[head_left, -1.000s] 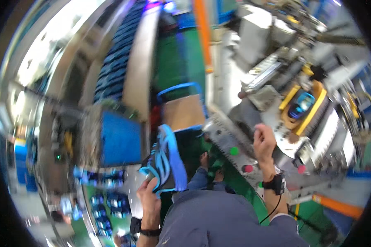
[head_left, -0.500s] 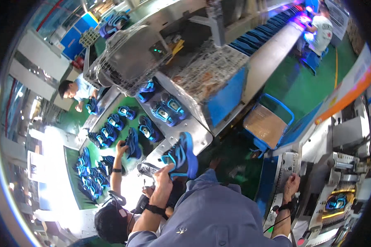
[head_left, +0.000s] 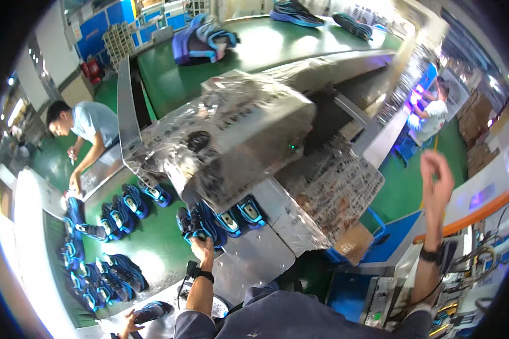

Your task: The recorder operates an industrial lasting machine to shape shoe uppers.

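Blue-and-black sports shoes stand in a row on the metal tabletop (head_left: 254, 257) in front of me. My left hand (head_left: 202, 247), with a dark band at the wrist, grips one end of a shoe (head_left: 198, 225) beside the others in that row. The fingertips are partly hidden against it. On the right, my right hand (head_left: 437, 183) is raised in the air over the floor area. Its fingers are loosely bent with a gap between them, and nothing shows in them. At the lower left, another person's hand (head_left: 131, 324) is at a dark shoe (head_left: 154, 311).
Several more shoes (head_left: 117, 217) line the green belt (head_left: 152, 231) at left, where a co-worker (head_left: 90, 124) leans in. A film-wrapped machine (head_left: 249, 130) blocks the middle. Behind it, a raised green belt (head_left: 254, 45) carries shoes. Another person (head_left: 432, 113) sits at far right.
My left hand has carried the shoe forward from near my body to the row on the metal tabletop. My right hand has risen from the machine at right. The view has shifted.
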Demonstrator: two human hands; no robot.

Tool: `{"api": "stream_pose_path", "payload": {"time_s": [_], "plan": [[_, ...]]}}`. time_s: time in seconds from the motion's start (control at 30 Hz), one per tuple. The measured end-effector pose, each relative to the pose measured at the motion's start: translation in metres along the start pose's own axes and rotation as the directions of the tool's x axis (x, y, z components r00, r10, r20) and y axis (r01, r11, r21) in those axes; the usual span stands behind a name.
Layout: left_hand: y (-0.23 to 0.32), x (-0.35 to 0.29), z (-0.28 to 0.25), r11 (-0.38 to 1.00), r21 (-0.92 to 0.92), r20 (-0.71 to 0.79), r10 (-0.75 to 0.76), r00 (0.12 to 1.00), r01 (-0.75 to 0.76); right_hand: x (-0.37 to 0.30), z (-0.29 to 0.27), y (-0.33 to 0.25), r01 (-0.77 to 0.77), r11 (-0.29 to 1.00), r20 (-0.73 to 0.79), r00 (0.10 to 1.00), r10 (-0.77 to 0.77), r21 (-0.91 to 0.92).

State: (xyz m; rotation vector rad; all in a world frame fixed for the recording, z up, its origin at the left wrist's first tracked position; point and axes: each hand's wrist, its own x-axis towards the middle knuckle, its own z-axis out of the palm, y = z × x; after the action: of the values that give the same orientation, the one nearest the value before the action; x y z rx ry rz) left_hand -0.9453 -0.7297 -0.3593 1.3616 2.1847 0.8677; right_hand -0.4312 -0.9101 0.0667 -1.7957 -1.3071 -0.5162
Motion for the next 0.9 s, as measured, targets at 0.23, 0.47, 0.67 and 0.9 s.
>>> {"api": "stream_pose_path", "payload": {"time_s": [0.23, 0.47, 0.67, 0.9], "plan": [[0.000, 0.039, -0.053, 0.994, 0.089, -0.007, 0.064, 0.998, -0.063, 0.252, 0.229, -0.224, 0.184, 0.962, 0.472, 0.842, -0.261, 0.204], [-0.001, 0.088, -0.012, 0.971, 0.061, 0.203, 0.213, 0.956, -0.229, 0.336, 0.419, -0.322, 0.026, 1.000, 0.790, 0.612, -0.030, 0.018], [-0.016, 0.102, -0.020, 0.939, 0.168, 0.150, 0.277, 0.949, -0.300, 0.348, 0.470, -0.312, 0.220, 0.976, 0.789, 0.601, -0.130, -0.007], [-0.008, 0.097, -0.036, 0.889, 0.249, 0.148, 0.358, 0.922, -0.385, 0.332, 0.389, -0.265, 0.414, 0.909, 0.650, 0.679, -0.341, 0.044]]}}
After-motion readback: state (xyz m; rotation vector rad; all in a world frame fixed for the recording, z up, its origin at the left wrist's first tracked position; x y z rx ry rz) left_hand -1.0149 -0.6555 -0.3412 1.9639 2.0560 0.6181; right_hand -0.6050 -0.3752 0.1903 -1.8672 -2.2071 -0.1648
